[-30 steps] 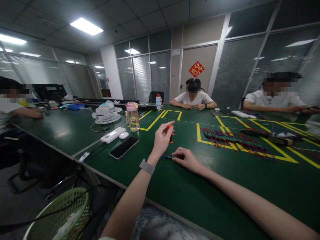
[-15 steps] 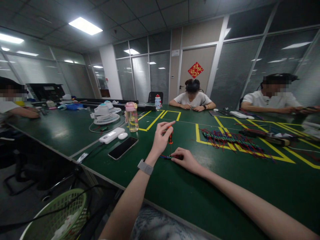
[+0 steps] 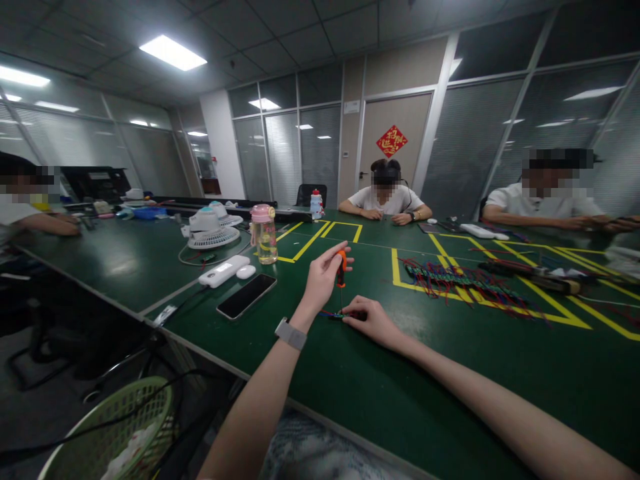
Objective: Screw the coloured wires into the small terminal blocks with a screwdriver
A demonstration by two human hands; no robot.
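Observation:
An orange-and-black screwdriver [image 3: 341, 272] stands upright, its thin shaft reaching down to a small green board with wires [image 3: 336, 316] on the table. The fingers of my left hand [image 3: 324, 273] close round the screwdriver's handle, near its top; a grey watch band is on that wrist. My right hand [image 3: 373, 320] rests on the table and pinches the right end of the small board, hiding part of it. Blue and red wires come out at the board's left side.
On the green table [image 3: 320, 373] are a phone [image 3: 247, 296], a white power strip [image 3: 225, 271], a pink-lidded bottle [image 3: 264, 233], small fans [image 3: 213, 230] and a pile of wired boards [image 3: 463, 280]. Several people sit around it. A green basket [image 3: 107, 427] stands below left.
The fingers of my left hand have shifted on the screwdriver's handle, and more of the orange handle shows. My right hand has stayed in place.

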